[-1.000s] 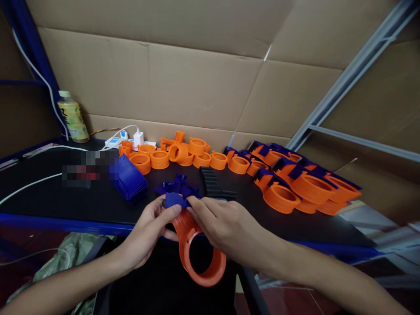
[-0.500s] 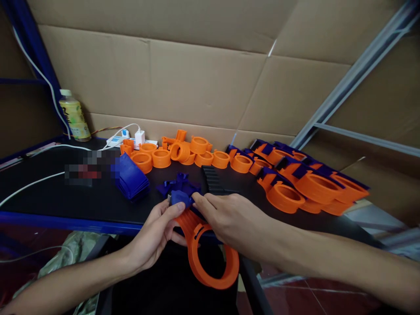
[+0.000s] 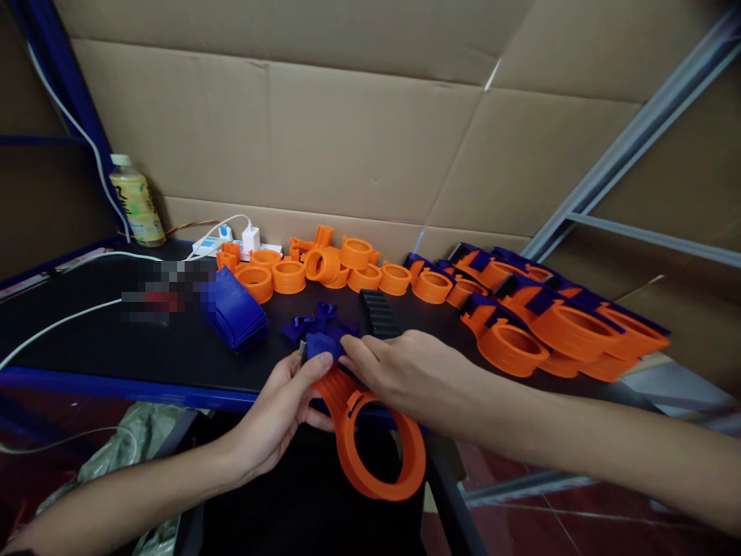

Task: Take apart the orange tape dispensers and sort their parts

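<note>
My left hand (image 3: 283, 413) and my right hand (image 3: 405, 374) meet at the front edge of the black table (image 3: 116, 347). Between them they hold an orange plastic ring part (image 3: 376, 452) that hangs below the table edge. A small blue piece (image 3: 319, 345) sits on the ring's ribbed neck, pinched by my left thumb and my right fingertips. Both hands are closed on this assembly. Just behind them lies a small heap of loose blue pieces (image 3: 318, 320).
A stack of blue plates (image 3: 237, 316) lies left of the hands, a black ribbed block (image 3: 379, 313) behind them. Several bare orange rings (image 3: 324, 266) line the back; several orange rings with blue pieces (image 3: 549, 320) fill the right. A bottle (image 3: 134, 201), power strip (image 3: 228, 243) and white cable (image 3: 52, 328) sit left.
The orange ring has shifted slightly right and up along with both hands. The view has drifted a little. The grip on the blue piece is unchanged.
</note>
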`<state>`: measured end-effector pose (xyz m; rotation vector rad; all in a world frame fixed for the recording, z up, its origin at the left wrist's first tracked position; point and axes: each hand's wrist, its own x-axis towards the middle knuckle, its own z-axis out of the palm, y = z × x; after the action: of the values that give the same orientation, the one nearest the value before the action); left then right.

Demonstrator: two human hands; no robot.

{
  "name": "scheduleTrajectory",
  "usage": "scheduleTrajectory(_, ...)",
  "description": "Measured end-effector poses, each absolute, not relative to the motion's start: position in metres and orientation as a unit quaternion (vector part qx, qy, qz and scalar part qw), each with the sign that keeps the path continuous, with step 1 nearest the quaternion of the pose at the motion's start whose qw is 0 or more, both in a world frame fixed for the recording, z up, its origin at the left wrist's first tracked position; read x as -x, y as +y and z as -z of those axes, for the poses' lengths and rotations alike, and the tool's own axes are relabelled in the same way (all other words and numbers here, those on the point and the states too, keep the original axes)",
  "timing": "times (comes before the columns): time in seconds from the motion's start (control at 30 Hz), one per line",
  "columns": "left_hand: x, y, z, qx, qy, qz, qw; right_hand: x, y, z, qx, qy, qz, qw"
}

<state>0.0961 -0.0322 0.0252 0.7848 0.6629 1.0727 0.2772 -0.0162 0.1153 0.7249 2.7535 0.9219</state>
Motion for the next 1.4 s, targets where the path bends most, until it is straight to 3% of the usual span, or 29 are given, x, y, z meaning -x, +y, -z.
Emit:
scheduleTrajectory(0.13, -0.095, -0.035, -0.023, -0.384, 0.299, -0.476, 0.733, -0.280, -0.023, -0.107, -0.217, 0.921, -0.318, 0.060)
scheduleTrajectory(0.47, -0.095, -0.040, -0.018, -0.369, 0.284, -0.455, 0.759, -0.294, -0.020, -0.107, -0.227, 0.948, -0.216, 0.052)
scheduleTrajectory(0.7, -0.088, -0.055, -0.023, -0.405, 0.263, -0.485, 0.729, -0.300, -0.010, -0.116, -0.386, 0.909, -0.137, -0.081)
scheduleTrajectory(0.97, -0.083, -0.053, -0.019, -0.414, 0.194, -0.541, 0.706, -0.293, 0.054, -0.153, -0.389, 0.908, -0.053, -0.148)
scheduleTrajectory(1.13, -0.086, -0.057, -0.014, -0.456, 0.185, -0.453, 0.743, -0.250, 0.116, -0.140, -0.266, 0.956, -0.053, -0.114)
scheduleTrajectory(1.4, -0.084, -0.049, -0.013, -0.479, 0.180, -0.422, 0.748, -0.189, 0.164, -0.097, -0.233, 0.969, -0.057, -0.068)
